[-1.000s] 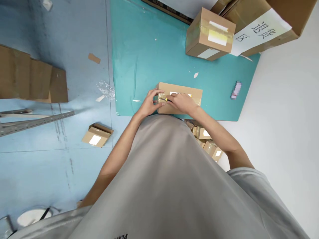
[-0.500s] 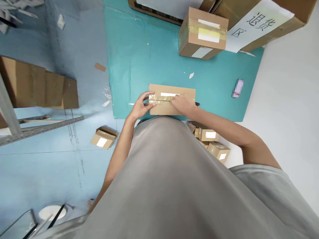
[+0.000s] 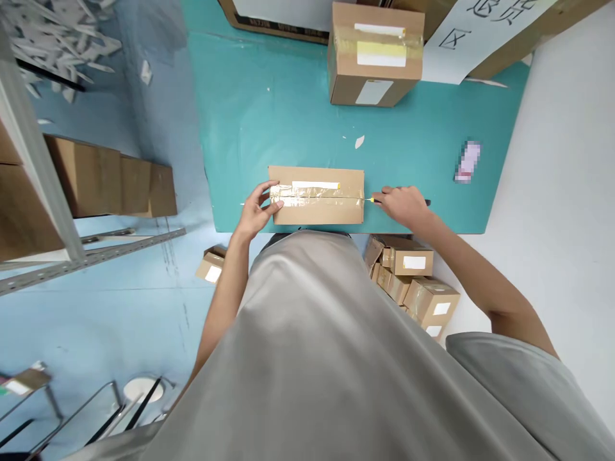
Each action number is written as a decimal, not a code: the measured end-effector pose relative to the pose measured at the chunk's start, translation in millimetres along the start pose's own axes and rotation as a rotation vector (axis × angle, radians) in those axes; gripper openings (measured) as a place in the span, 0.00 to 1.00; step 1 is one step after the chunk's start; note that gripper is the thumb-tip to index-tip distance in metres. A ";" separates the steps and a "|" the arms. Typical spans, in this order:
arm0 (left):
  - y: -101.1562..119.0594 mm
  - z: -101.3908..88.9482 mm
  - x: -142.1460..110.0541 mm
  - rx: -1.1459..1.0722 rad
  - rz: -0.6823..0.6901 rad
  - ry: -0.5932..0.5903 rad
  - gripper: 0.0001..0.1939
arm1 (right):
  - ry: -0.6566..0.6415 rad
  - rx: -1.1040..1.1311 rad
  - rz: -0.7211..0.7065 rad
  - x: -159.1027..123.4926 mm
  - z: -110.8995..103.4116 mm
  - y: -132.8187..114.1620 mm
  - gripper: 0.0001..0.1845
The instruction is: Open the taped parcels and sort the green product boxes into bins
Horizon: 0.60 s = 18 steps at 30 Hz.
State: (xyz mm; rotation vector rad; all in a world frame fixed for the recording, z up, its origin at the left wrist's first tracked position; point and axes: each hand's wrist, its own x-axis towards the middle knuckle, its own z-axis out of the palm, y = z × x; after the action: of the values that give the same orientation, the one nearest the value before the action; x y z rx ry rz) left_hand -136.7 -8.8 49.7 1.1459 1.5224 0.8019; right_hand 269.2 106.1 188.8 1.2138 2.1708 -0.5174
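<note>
A long brown cardboard box (image 3: 317, 212) lies on the green table in front of me, with clear tape along its middle seam and a white label strip. My left hand (image 3: 257, 210) grips the box's left end, thumb on top and fingers round the far side. Just off the right end, my right hand (image 3: 401, 203) is closed around a utility knife (image 3: 371, 200). Its thin blade points left toward the seam's end, and a dark end sticks out behind the hand. Most of the handle is hidden by the fingers.
On the green table (image 3: 259, 128) stand a taped carton (image 3: 377, 57) and a big box with a handwritten sheet (image 3: 468, 41). A blurred pinkish item (image 3: 467, 161) lies at the right. Small cartons (image 3: 413, 261) are piled below the near edge. A metal rack (image 3: 86, 259) stands left.
My right hand has moved right with the knife, from the middle of the box to beyond its right end. The seam tape now shows along its whole length. My left hand still grips the left end.
</note>
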 end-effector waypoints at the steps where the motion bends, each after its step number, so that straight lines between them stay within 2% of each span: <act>1: -1.8 -1.6 -1.0 -0.002 -0.004 0.017 0.43 | 0.025 0.028 0.025 -2.8 5.6 12.9 0.17; 4: -9.1 -10.8 -5.3 -0.025 -0.025 0.085 0.47 | 0.141 0.227 0.135 -4.7 32.8 49.9 0.14; 6: -14.3 -18.9 -8.8 -0.046 -0.053 0.131 0.49 | 0.218 0.488 0.233 4.0 58.0 58.4 0.17; 7: -16.8 -22.8 -10.5 -0.058 -0.070 0.156 0.50 | 0.233 0.646 0.287 11.4 71.5 54.6 0.20; 9: -22.0 -29.5 -13.7 -0.080 -0.099 0.206 0.50 | 0.219 0.976 0.382 29.5 97.1 31.3 0.24; 11: -28.6 -35.1 -16.9 -0.099 -0.115 0.238 0.50 | 0.184 1.251 0.430 47.1 117.1 -5.7 0.24; 13: -37.4 -40.8 -20.3 -0.126 -0.121 0.247 0.49 | 0.169 1.455 0.452 59.1 128.3 -43.9 0.25; 16: -53.6 -48.6 -23.8 -0.193 -0.132 0.283 0.47 | 0.191 1.627 0.474 62.9 126.8 -80.8 0.28; 18: -63.9 -47.8 -21.2 -0.232 -0.148 0.305 0.47 | 0.262 1.655 0.488 55.7 114.8 -86.4 0.29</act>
State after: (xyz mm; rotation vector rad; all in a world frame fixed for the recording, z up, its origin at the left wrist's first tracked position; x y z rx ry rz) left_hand -199.0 -46.3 10.8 0.7557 1.6889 1.0554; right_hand 207.3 29.8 70.2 2.5397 1.1510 -2.1667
